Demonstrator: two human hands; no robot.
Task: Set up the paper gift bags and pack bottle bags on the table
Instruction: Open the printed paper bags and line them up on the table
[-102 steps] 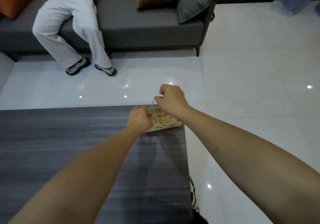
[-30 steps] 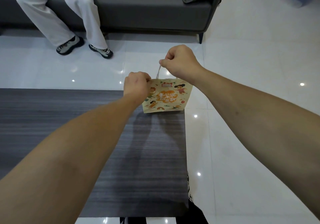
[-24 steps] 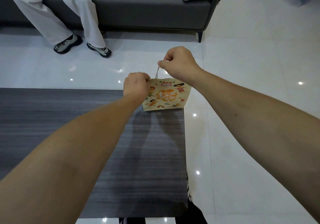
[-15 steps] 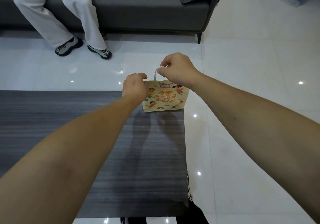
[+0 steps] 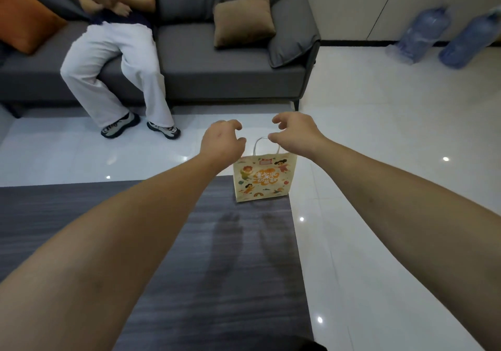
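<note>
A small cream paper gift bag [image 5: 263,178] with orange cartoon print stands upright at the far right corner of the dark grey table [image 5: 151,242], its white cord handle sticking up. My left hand [image 5: 222,140] hovers just above and left of the bag, fingers curled apart and holding nothing. My right hand [image 5: 294,133] hovers above and right of the handle, fingers spread, its thumb tip close to the cord but not gripping it.
A grey sofa [image 5: 230,63] with a brown cushion [image 5: 244,19] stands beyond the table; a person in white trousers [image 5: 108,60] sits on it. Two blue water bottles [image 5: 423,34] lean at the far right wall. White tile floor [image 5: 393,133] lies right of the table's edge.
Both hands have let go of the bag's handle and top edge and lifted away, fingers opening. The bag stands on its own at the table corner. The camera has tilted up.
</note>
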